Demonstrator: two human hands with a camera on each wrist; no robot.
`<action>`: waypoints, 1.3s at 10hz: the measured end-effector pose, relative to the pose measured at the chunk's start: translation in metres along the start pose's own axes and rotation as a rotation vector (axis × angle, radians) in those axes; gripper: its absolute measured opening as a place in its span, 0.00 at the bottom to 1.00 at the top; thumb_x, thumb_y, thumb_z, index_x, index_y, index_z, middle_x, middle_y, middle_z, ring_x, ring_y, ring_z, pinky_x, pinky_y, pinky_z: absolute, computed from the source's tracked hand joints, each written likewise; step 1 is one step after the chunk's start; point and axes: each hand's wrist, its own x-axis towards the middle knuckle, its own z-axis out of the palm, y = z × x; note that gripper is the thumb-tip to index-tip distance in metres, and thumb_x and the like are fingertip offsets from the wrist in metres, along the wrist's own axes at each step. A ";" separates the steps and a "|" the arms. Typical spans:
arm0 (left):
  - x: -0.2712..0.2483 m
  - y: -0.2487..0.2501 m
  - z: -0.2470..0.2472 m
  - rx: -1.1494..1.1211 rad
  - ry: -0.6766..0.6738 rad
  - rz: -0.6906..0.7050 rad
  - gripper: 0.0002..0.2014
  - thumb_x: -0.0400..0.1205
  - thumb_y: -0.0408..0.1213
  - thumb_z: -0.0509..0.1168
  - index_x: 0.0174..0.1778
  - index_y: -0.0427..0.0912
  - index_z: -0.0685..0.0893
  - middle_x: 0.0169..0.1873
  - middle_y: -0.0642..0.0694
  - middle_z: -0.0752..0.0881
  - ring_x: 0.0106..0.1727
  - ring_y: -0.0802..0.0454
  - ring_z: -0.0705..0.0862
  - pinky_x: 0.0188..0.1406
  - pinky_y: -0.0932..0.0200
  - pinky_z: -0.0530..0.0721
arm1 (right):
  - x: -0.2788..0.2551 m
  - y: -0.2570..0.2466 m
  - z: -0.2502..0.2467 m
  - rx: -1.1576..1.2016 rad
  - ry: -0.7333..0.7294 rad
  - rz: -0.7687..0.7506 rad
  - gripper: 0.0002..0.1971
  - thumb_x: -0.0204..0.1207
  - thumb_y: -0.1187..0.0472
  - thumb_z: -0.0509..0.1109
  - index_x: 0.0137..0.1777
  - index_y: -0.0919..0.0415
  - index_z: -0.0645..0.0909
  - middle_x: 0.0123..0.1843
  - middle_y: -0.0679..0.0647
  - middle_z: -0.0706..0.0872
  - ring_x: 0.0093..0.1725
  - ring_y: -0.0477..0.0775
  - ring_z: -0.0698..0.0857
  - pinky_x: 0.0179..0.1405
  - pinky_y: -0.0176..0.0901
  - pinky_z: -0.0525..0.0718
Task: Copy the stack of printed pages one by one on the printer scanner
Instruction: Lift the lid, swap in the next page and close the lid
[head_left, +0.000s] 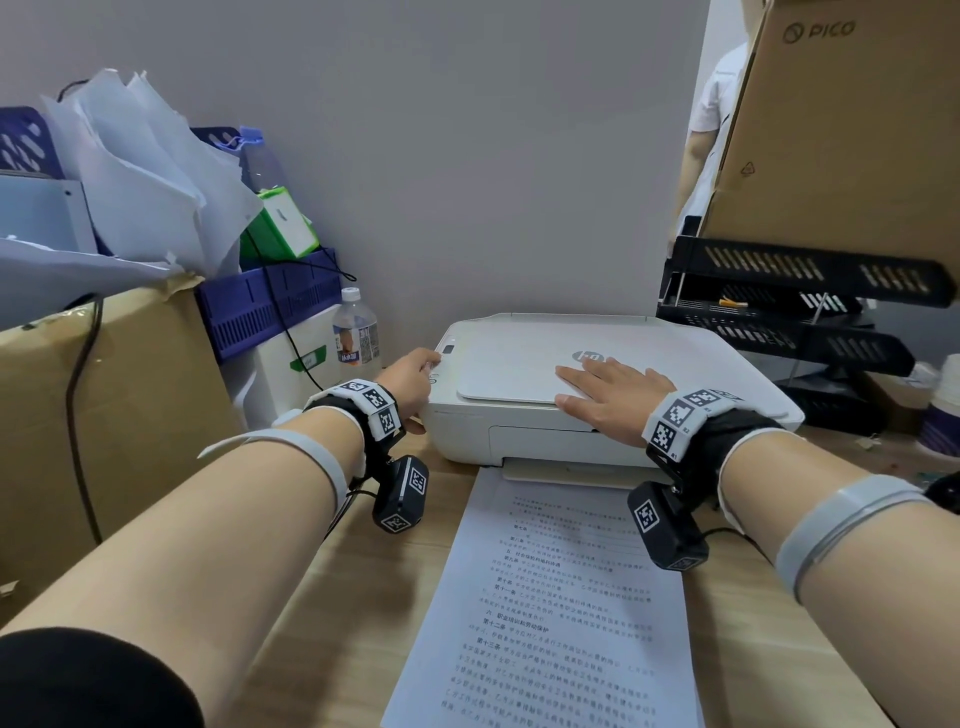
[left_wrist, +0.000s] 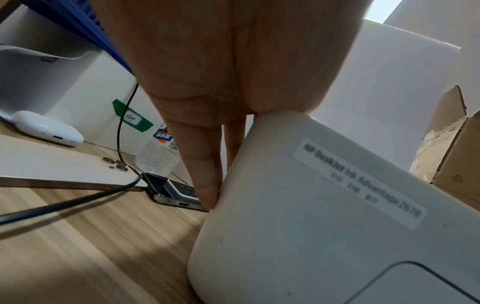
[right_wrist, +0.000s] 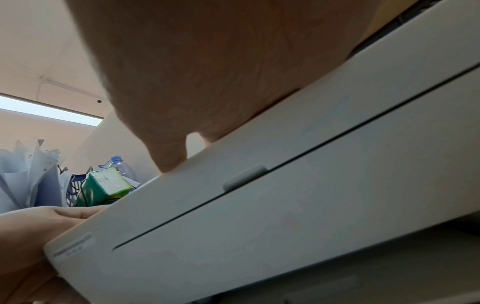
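A white HP printer (head_left: 597, 384) sits at the back of the wooden desk with its scanner lid down. My right hand (head_left: 597, 389) lies flat on the lid, fingers spread and straight; in the right wrist view the palm (right_wrist: 207, 82) presses the lid of the printer (right_wrist: 285, 195). My left hand (head_left: 418, 379) rests at the printer's left front corner, one finger on the control panel. In the left wrist view straight fingers (left_wrist: 207, 185) touch the side of the printer (left_wrist: 324, 205). A stack of printed pages (head_left: 550, 597) lies on the desk before the printer.
A cardboard box (head_left: 104, 415), blue baskets (head_left: 270, 306) and a water bottle (head_left: 356, 332) crowd the left. Black paper trays (head_left: 789, 312) and a PICO carton (head_left: 841, 130) stand right. A phone (left_wrist: 176, 193) and black cable (left_wrist: 78, 201) lie beside the printer. A person (head_left: 711, 130) stands behind.
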 end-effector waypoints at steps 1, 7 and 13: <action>-0.003 0.001 0.000 0.002 -0.003 0.004 0.22 0.89 0.34 0.46 0.78 0.52 0.70 0.66 0.39 0.78 0.61 0.31 0.82 0.51 0.29 0.87 | -0.001 0.000 0.000 -0.008 -0.006 0.004 0.32 0.81 0.29 0.41 0.85 0.34 0.49 0.89 0.44 0.48 0.88 0.52 0.49 0.83 0.69 0.51; -0.007 0.006 -0.001 -0.033 -0.033 -0.006 0.21 0.90 0.36 0.43 0.73 0.51 0.75 0.64 0.37 0.80 0.62 0.29 0.81 0.52 0.24 0.85 | -0.001 -0.001 0.000 0.012 0.007 0.016 0.31 0.82 0.29 0.42 0.84 0.33 0.51 0.89 0.43 0.49 0.88 0.51 0.49 0.83 0.69 0.50; -0.010 0.006 0.000 -0.082 -0.025 -0.007 0.21 0.90 0.36 0.44 0.75 0.52 0.74 0.63 0.38 0.80 0.59 0.33 0.80 0.57 0.27 0.84 | -0.005 -0.003 -0.002 0.015 -0.002 0.018 0.31 0.82 0.30 0.43 0.84 0.33 0.51 0.89 0.43 0.48 0.88 0.52 0.49 0.82 0.69 0.48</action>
